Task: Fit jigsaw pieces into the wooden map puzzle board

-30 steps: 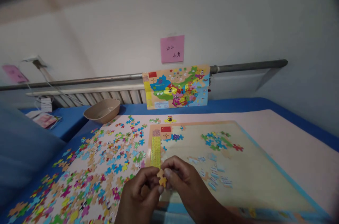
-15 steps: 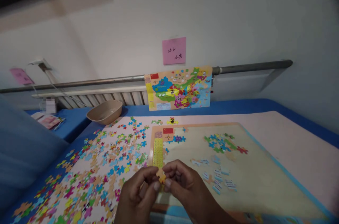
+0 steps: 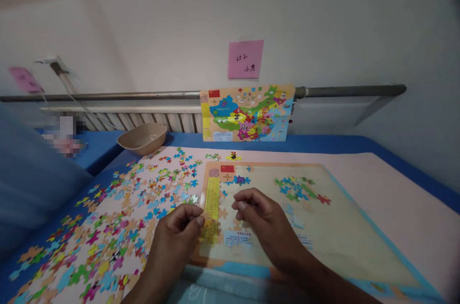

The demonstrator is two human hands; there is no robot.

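My left hand (image 3: pixel 181 225) is closed in a pinch at the left edge of the puzzle board (image 3: pixel 345 227). An orange-yellow puzzle piece (image 3: pixel 206 218) shows at its thumb tip, partly hidden and blending with the yellow strip (image 3: pixel 212 198) behind it. Over the board's left middle, my right hand (image 3: pixel 257 210) has thumb and fingertips drawn together; whatever is between them, if anything, is hidden. Near the hands lie a piece with a red flag (image 3: pixel 227 169), a purple-and-blue cluster (image 3: pixel 241 180) and a white text block (image 3: pixel 239 238).
Many loose puzzle pieces (image 3: pixel 100 227) cover the left side of the table. A joined blue-green cluster (image 3: pixel 296 188) sits on the board. Behind stand a beige bowl (image 3: pixel 142 140) and a map picture (image 3: pixel 247 115) against the wall pipe (image 3: pixel 345 92).
My hands were together over an orange-yellow piece and are now apart, the left moved left, the right up and right. The white text block, scattered in part before, now shows at the board's lower left.
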